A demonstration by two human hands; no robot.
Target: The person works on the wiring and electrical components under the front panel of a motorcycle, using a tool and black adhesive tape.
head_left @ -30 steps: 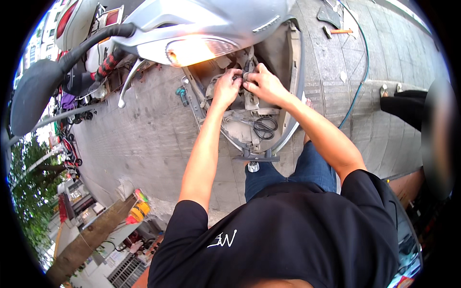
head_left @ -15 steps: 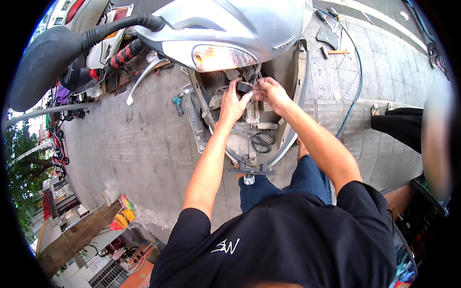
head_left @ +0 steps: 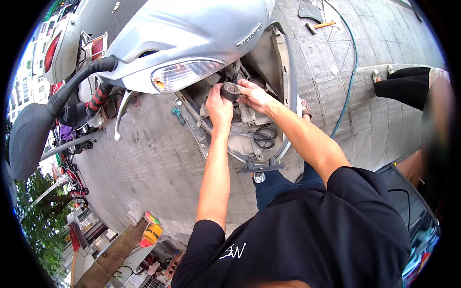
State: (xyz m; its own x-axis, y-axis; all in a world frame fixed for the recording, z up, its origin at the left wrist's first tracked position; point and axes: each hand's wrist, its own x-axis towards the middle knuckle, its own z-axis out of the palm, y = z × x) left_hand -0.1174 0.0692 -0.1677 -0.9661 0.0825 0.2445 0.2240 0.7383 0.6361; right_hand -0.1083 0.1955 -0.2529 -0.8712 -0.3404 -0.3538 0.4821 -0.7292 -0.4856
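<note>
Over the scooter's opened front compartment (head_left: 261, 72), my left hand (head_left: 219, 106) is closed around a roll of black tape (head_left: 230, 91), its round side facing up. My right hand (head_left: 255, 97) pinches at the roll's right edge; whatever lies between its fingertips is too small to make out. Wires and connectors (head_left: 242, 77) show just beyond my fingers, partly hidden by them. Nearer to me, black-handled scissors (head_left: 265, 138) lie in the lower part of the compartment.
The silver scooter body (head_left: 187, 38), its brake lever (head_left: 124, 115) and mirror (head_left: 31, 139) reach left. On the paving to the right lie a hammer (head_left: 321, 26), a grey panel (head_left: 310, 12) and a blue-green hose (head_left: 354, 62). A person's legs (head_left: 403, 86) are at far right.
My view has turned, so the scooter appears farther left and tilted. The tape roll has tipped to show its round side, still between my hands.
</note>
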